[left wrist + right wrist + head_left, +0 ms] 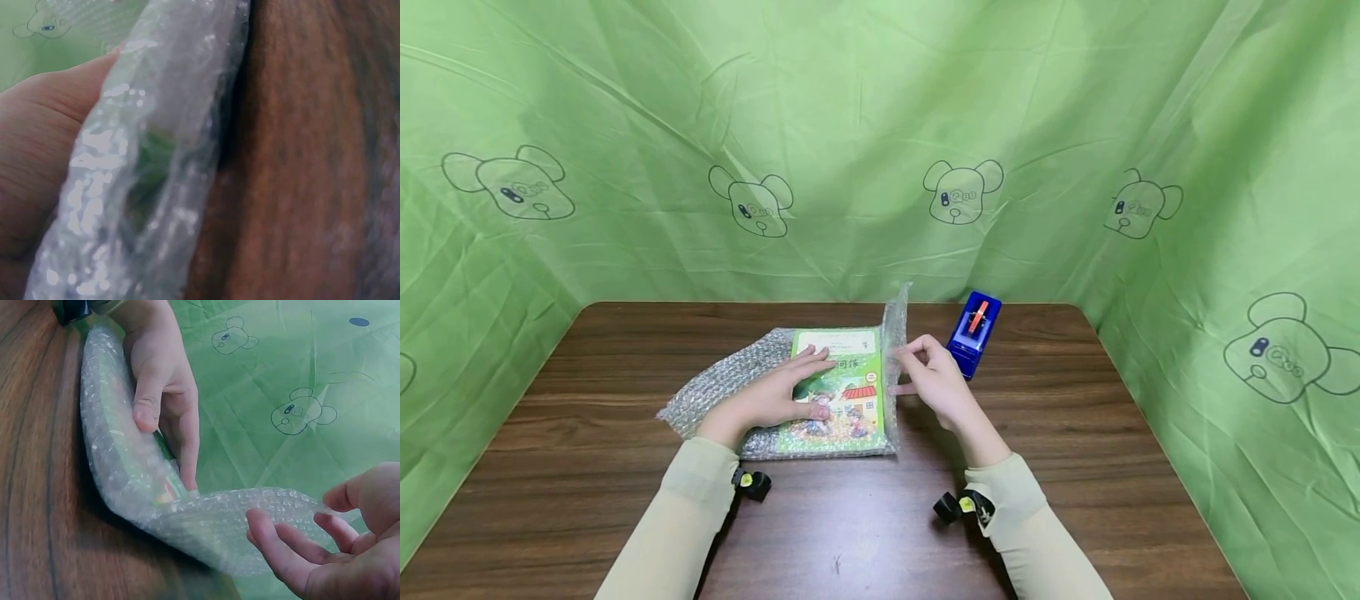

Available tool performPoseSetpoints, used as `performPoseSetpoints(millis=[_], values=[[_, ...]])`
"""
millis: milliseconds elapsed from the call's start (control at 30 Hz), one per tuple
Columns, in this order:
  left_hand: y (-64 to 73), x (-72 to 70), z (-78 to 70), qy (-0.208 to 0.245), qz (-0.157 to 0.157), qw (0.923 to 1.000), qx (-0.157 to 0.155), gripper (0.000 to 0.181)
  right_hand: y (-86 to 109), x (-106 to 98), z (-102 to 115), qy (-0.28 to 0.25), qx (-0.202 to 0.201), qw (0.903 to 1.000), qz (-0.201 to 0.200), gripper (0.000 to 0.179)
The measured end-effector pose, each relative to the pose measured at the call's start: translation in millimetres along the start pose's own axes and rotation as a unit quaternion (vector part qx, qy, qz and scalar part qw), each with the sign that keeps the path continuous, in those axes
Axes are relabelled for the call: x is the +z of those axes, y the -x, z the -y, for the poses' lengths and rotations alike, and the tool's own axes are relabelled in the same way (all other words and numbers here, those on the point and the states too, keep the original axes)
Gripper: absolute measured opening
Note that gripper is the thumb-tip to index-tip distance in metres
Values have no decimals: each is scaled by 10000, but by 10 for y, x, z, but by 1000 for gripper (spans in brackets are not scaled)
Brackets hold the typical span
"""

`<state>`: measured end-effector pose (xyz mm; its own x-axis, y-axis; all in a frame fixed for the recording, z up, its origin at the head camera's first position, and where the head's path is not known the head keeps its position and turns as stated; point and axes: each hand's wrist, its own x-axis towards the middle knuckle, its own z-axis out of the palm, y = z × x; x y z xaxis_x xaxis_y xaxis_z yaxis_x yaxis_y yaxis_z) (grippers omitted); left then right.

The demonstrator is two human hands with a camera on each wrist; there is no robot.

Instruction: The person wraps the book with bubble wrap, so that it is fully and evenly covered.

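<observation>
A green-covered book (842, 408), with cartoon figures and a red-roofed house on its cover, lies on the table inside a sheet of bubble wrap (722, 383). My left hand (775, 396) rests on the book with its fingers spread; in the left wrist view part of that hand (44, 144) shows behind the wrapped edge. At the book's right side a flap of bubble wrap (244, 525) stands up from the table. My right hand (936, 379) pinches the flap's edge between thumb and fingertip, the other fingers (281, 550) beside it.
A blue tape dispenser (964, 354) with an orange-red roll stands behind the right hand, near the back of the brown wooden table (1060, 433). Green cloth (857, 100) with mouse-like drawings hangs behind and at both sides of the table.
</observation>
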<state>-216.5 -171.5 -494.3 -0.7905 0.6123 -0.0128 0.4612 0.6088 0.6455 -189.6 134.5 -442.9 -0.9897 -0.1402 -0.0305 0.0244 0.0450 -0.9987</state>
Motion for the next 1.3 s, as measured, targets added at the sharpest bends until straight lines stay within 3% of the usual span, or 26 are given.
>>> performPoseSetpoints(millis=[633, 900, 1300], values=[[-21, 13, 41, 43, 24, 10000, -58, 95, -13, 240, -14, 323, -178, 9992, 176, 13], [-18, 21, 46, 93, -38, 9999, 70, 93, -18, 275, -82, 647, -350, 9962, 467, 15], [-13, -7, 41, 73, 20, 10000, -16, 94, -97, 327, -154, 828, -309, 9940, 644, 14]])
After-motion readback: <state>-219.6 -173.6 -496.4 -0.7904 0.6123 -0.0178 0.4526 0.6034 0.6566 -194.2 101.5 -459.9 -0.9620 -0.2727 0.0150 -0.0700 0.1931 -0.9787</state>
